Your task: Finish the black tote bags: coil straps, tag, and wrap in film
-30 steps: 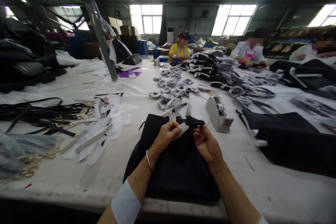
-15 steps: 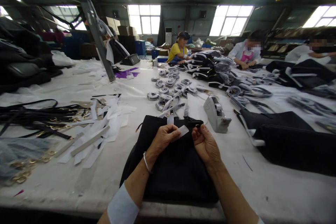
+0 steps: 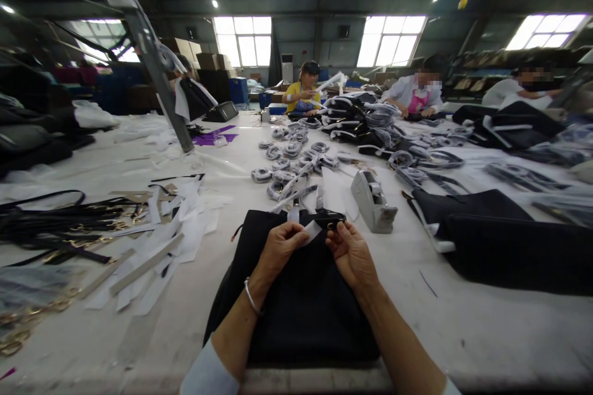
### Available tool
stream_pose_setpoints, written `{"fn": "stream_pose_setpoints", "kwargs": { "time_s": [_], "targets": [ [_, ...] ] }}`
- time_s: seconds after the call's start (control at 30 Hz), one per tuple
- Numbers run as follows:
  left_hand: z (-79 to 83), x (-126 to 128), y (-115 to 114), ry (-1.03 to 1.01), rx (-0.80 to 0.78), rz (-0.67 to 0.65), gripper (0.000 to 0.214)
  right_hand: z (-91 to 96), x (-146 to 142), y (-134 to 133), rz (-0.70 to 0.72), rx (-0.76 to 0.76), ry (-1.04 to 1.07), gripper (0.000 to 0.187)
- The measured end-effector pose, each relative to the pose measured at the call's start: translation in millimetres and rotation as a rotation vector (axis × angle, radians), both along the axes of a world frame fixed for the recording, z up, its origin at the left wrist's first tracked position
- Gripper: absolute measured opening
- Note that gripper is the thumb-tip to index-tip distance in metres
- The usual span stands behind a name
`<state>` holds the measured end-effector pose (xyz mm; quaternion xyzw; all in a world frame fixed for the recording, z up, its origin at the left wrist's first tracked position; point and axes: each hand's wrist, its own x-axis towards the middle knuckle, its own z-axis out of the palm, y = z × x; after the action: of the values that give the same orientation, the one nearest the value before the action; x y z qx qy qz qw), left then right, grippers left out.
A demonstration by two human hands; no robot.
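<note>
A black bag (image 3: 306, 308) lies flat in front of me, its top edge pointing away. My left hand (image 3: 282, 247) pinches a small piece of white paper (image 3: 313, 232) between thumb and fingers, above the upper part of the bag. At the bag's top right, my right hand (image 3: 349, 250) grips a black strap (image 3: 330, 218) that carries a small gold-coloured metal fitting. The two hands are close together but apart. Behind the bag's top edge, pale wrapped handles stick out away from me.
A grey tape dispenser (image 3: 373, 202) stands beyond my right hand. Coiled wrapped straps (image 3: 294, 151) lie farther back. Paper strips (image 3: 160, 259) and black straps with gold hooks (image 3: 69, 222) spread on the left. Another black bag (image 3: 509, 247) lies right. Several co-workers sit across the table.
The whole view has shifted, so things appear farther left. Both hands keep their holds, and the metal fitting shows more clearly. The co-worker in yellow has raised a hand with white strips.
</note>
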<state>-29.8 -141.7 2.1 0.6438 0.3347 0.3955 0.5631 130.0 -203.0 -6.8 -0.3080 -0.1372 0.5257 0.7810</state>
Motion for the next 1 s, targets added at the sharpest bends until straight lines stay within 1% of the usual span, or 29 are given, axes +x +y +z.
{"fn": "stream_pose_setpoints", "kwargs": {
  "time_s": [0.13,0.27,0.43,0.5,0.7,0.8,0.93,1.0],
  "targets": [
    [0.8,0.0,0.7,0.071,0.098,0.048,0.023,-1.7,-1.5,1.0,0.015,0.037,-0.047,0.026],
    [-0.3,0.5,0.7,0.142,0.181,0.043,0.023,-3.2,-2.8,2.1,0.031,0.025,-0.134,0.026],
    [3.4,-1.0,-0.7,0.134,0.118,0.022,0.023,-2.3,-5.2,2.5,0.009,-0.011,-0.22,0.027],
    [4.0,-1.2,-1.3,0.136,0.118,0.01,0.023,-2.1,-5.9,3.2,0.021,-0.029,-0.241,0.028],
    [-4.1,3.3,-2.6,0.184,0.154,-0.014,0.02,-5.2,-8.8,5.6,0.041,-0.085,-0.302,0.031],
    [-8.7,6.5,-4.0,0.136,0.095,-0.028,0.017,-6.5,-10.5,4.9,0.059,-0.105,-0.344,0.032],
    [-12.7,9.3,-5.3,0.056,0.012,-0.048,0.019,-3.6,-10.5,3.1,0.134,-0.109,-0.407,0.03],
    [-14.2,10.1,-5.6,0.037,-0.019,-0.071,0.021,-0.9,-9.4,3.1,0.119,-0.081,-0.38,0.033]
  ]
}}
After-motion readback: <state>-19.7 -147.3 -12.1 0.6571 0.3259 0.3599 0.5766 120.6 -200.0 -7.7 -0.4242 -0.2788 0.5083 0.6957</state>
